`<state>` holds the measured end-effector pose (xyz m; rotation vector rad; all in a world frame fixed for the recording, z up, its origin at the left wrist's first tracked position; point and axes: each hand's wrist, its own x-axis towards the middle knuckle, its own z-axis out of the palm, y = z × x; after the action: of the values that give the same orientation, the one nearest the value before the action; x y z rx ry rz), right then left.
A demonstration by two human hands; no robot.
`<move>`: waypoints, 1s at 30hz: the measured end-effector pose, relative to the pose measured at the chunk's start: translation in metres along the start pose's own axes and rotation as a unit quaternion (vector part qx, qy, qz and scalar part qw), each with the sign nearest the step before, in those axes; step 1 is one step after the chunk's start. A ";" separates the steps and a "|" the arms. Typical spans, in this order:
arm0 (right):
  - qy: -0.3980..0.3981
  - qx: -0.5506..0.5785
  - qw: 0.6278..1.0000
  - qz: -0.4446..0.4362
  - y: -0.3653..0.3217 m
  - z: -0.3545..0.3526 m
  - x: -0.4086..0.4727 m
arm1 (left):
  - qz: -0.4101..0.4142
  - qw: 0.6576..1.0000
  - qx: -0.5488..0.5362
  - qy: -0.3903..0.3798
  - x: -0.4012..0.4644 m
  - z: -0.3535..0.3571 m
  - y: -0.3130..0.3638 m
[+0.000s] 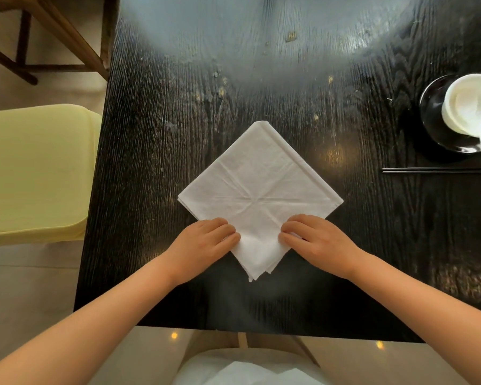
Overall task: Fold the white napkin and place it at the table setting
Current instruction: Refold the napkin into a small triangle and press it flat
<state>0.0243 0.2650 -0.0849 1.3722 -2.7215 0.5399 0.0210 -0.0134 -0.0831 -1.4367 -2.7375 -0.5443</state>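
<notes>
A white napkin [258,190] lies flat on the dark wooden table [233,79], folded into a layered square and turned like a diamond, one corner pointing at me. My left hand [203,244] rests on its lower left edge with fingers curled, pinching the cloth. On the lower right edge my right hand [320,241] does the same. The near corner of the napkin shows between the two hands, its loose layers slightly fanned.
At the right edge stands a white bowl [472,107] with a white spoon on a dark saucer [433,118]. Black chopsticks [439,170] lie just in front of it. A yellow-green cushioned seat [34,173] sits left of the table; a wooden chair [47,31] stands beyond.
</notes>
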 end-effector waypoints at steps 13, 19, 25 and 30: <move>0.152 0.141 0.936 0.285 -0.022 -0.017 0.014 | -0.208 0.961 -0.124 0.135 0.002 -0.018 0.003; 0.213 0.127 0.868 0.430 -0.005 -0.025 0.059 | -0.336 0.921 -0.082 0.180 0.048 -0.023 -0.014; 0.144 0.093 0.854 0.491 0.032 -0.016 0.090 | -0.399 0.900 -0.051 0.168 0.080 -0.012 -0.035; 0.104 0.060 0.860 0.497 0.041 -0.011 0.094 | -0.417 0.892 -0.057 0.166 0.082 -0.001 -0.043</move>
<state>-0.0661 0.2180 -0.0681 -0.2271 -3.0285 0.8171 -0.0608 0.0293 -0.0820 -0.0481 -2.9232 -0.8565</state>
